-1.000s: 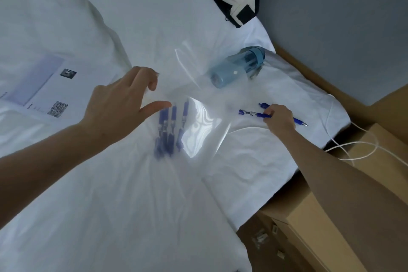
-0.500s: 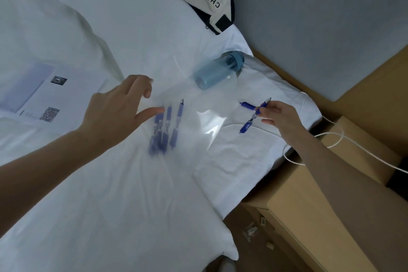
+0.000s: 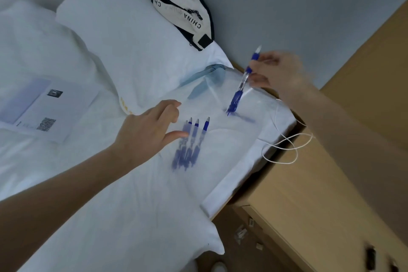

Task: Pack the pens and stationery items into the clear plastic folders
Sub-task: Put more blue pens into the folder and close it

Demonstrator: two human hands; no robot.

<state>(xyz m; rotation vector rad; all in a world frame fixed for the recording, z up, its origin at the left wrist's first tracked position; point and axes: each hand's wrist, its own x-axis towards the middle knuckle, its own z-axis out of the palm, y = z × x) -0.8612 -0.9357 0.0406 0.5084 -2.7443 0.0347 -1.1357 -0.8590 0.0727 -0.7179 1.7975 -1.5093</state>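
Fingers: right hand [image 3: 280, 73] pinches a pen [image 3: 241, 83], tip down; left hand [image 3: 145, 132] spread wide, pressing the folder [image 3: 229, 139].
Folder: flat on the bed [image 3: 110, 205], three pens [image 3: 189, 146] inside.
Loose: another pen [image 3: 241, 117] lies blurred under the raised one.
Advice: hold the folder mouth open and slide the pen in alongside the others.

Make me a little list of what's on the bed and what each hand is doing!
surface: white bed sheet
left hand: open, fingers spread on the clear plastic folder
right hand: grip shut on a blue-and-clear click pen, lifted, tip pointing down
pens in folder: a blurry bunch of blue pens side by side
another blue pen: lying flat, blurred
pale blue water bottle: seen through the plastic
white printed paper with a QR code: left side
cream bag with black lettering: by the wall
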